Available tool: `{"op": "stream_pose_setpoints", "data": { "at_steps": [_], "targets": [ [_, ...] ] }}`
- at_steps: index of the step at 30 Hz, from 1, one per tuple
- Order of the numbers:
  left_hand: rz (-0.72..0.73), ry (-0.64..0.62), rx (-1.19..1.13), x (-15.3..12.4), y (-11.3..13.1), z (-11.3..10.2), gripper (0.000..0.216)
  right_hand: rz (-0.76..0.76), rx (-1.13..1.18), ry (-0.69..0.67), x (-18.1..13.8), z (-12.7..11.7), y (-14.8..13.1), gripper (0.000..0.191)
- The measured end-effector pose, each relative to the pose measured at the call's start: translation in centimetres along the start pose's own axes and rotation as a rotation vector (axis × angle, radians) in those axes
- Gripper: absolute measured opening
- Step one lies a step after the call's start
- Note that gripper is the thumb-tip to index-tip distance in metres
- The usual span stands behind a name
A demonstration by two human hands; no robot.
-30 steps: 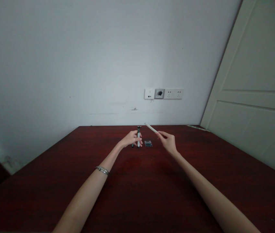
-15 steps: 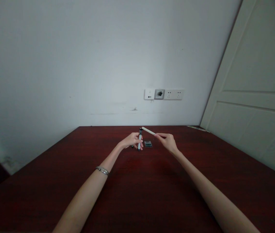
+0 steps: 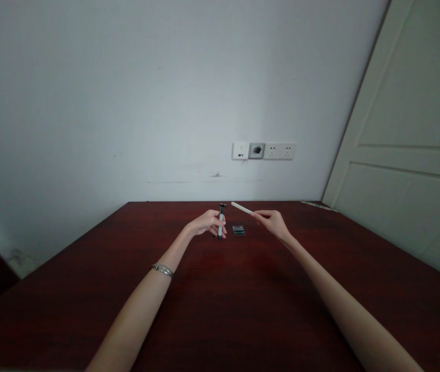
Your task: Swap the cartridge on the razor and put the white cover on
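Observation:
My left hand (image 3: 209,222) is closed around the pale grey handle of a razor (image 3: 220,225). The razor stands upright with its dark head at the top. Between the thumb and fingers of my right hand (image 3: 272,222) is a slim white stick (image 3: 242,207). Its free end slants up to the left and stops a short way right of the razor's head, apart from it. On the table between both hands lies a small clear case (image 3: 239,231) with dark contents that I cannot make out.
The dark red table (image 3: 220,305) reaches back to a white wall (image 3: 188,103). Sockets and switch plates (image 3: 264,151) sit low on that wall. A pale panelled door (image 3: 409,155) stands at the right, and a thin strip (image 3: 318,206) lies near the table's back right corner.
The razor and the white stick have drawn apart: my left hand has shifted slightly left, my right hand slightly right. Both hands keep their hold.

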State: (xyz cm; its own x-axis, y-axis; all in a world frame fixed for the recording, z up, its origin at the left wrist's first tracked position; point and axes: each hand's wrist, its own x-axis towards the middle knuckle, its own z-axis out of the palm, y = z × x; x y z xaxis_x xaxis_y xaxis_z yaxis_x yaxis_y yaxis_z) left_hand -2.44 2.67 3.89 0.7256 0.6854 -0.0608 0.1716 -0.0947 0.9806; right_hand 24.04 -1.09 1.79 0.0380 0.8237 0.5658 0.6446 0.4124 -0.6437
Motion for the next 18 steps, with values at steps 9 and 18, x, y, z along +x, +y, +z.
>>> {"op": "stream_pose_setpoints", "data": {
  "at_steps": [9, 18],
  "targets": [
    [-0.102, -0.088, -0.077, 0.1, 0.7, -0.5, 0.03, -0.062, 0.048, -0.19, 3.1, 0.4, -2.2, 0.047],
    [-0.126, -0.071, -0.131, 0.2, 0.5, -0.8, 0.032, -0.008, -0.194, -0.256, 4.5, 1.4, -2.1, 0.056]
  ]
}}
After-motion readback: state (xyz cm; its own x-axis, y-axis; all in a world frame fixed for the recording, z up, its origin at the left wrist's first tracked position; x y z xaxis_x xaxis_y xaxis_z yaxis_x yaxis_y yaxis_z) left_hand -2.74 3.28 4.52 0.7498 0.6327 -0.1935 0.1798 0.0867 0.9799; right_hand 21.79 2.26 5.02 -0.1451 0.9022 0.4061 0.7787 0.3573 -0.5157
